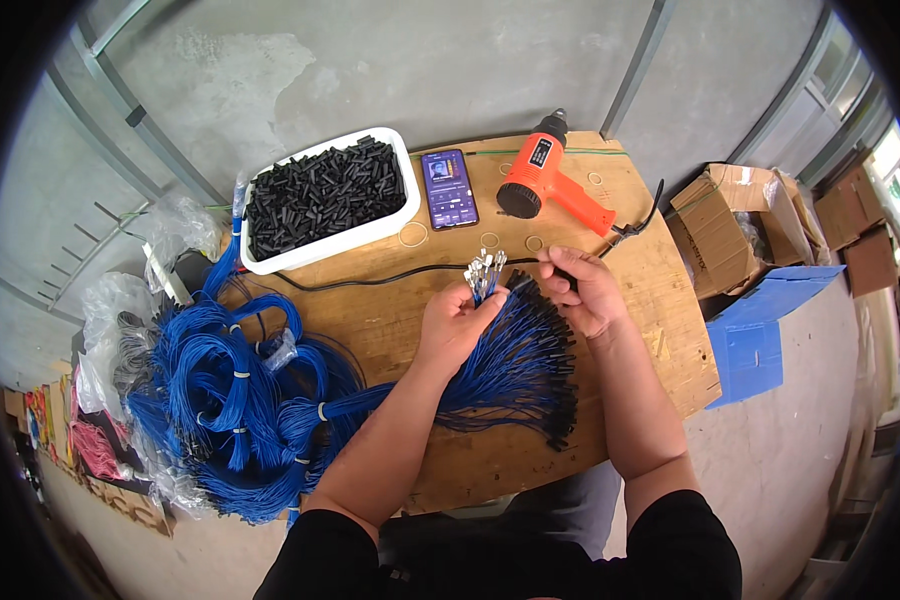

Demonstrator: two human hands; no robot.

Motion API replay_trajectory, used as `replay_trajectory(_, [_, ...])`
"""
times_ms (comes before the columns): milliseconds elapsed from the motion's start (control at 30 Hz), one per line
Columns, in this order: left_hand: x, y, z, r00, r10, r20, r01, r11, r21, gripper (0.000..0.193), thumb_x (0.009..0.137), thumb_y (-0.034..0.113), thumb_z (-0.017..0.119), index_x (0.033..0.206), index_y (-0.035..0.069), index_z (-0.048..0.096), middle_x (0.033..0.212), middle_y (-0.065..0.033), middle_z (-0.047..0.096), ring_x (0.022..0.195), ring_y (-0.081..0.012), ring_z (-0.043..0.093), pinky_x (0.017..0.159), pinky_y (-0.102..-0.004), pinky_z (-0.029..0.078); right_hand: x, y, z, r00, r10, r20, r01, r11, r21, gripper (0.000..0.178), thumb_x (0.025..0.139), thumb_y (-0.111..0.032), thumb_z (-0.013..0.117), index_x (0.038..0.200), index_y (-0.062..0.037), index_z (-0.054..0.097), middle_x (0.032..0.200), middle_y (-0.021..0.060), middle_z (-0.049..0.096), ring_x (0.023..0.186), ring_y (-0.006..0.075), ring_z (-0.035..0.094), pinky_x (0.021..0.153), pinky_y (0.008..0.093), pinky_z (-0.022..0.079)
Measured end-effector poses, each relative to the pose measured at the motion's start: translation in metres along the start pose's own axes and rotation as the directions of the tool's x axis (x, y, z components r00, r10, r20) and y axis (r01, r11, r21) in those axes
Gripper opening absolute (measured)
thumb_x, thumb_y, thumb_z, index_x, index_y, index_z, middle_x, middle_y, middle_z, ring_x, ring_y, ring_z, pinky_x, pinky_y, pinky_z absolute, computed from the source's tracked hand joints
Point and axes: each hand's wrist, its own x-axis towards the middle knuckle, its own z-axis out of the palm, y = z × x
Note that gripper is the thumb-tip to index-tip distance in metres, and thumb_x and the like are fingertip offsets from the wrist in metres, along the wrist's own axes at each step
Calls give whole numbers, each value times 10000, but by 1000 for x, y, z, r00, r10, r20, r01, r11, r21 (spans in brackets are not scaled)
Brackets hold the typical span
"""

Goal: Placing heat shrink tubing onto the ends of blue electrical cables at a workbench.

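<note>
My left hand point(450, 325) is closed round a bunch of blue wires, whose silver metal terminals point(485, 268) stick up above the thumb. To the right of them, my right hand point(588, 295) has its thumb and fingertips pinched together. Something dark shows between its curled fingers, too small to make out. Below and between the hands, blue wires point(480, 375) fan out over the table, their right ends capped with black sleeves point(562, 405). Bundled coils of blue wire point(205, 350), tied with pale bands, lie at the left.
On the wooden table point(660, 300) stands a white tub point(410, 195) of short black tubes point(325, 195). Beside it lie a phone point(450, 190), an orange heat gun point(560, 185), several rubber bands point(413, 234) and a black cable point(370, 280). Cardboard boxes point(720, 225) and a blue box point(750, 360) are at right.
</note>
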Motion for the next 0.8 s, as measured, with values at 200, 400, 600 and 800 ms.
replay_trajectory(200, [-4, 9, -2, 1000, -1, 29, 5, 989, -148, 176, 915, 77, 692, 1073, 2, 698, 917, -7, 671, 773, -68, 586, 688, -210, 459, -2, 0, 4, 999, -43, -32, 45, 997, 63, 191, 968, -139, 635, 1062, 28, 645, 779, 14, 607, 582, 43, 433, 422, 145, 286])
replay_trajectory(400, [-2, 11, 5, 1000, -21, -16, 15, 960, -281, 161, 892, 13, 704, 1050, -16, 702, 914, -1, 677, 769, -37, 577, 674, -187, 459, -3, 1, 6, 996, -70, -48, 70, 998, 3, 177, 965, -138, 644, 1051, 17, 653, 766, 5, 604, 581, 38, 443, 424, 149, 287])
replay_trajectory(600, [-1, 9, 3, 999, -32, -4, 31, 984, -173, 168, 866, 15, 743, 1029, -5, 712, 874, 12, 676, 734, -32, 569, 635, -188, 456, -3, 8, 16, 994, -81, -76, 70, 987, -142, 154, 928, -100, 695, 1032, 10, 664, 771, 0, 617, 566, 32, 450, 460, 169, 317])
replay_trajectory(800, [-2, 8, 5, 1000, -18, 8, 19, 994, -112, 161, 858, 30, 757, 1015, 11, 722, 840, 27, 664, 699, -21, 549, 610, -175, 437, 0, 18, 14, 989, -129, -74, 103, 954, -282, 110, 918, -63, 700, 990, 19, 686, 738, -10, 611, 554, 29, 440, 478, 181, 314])
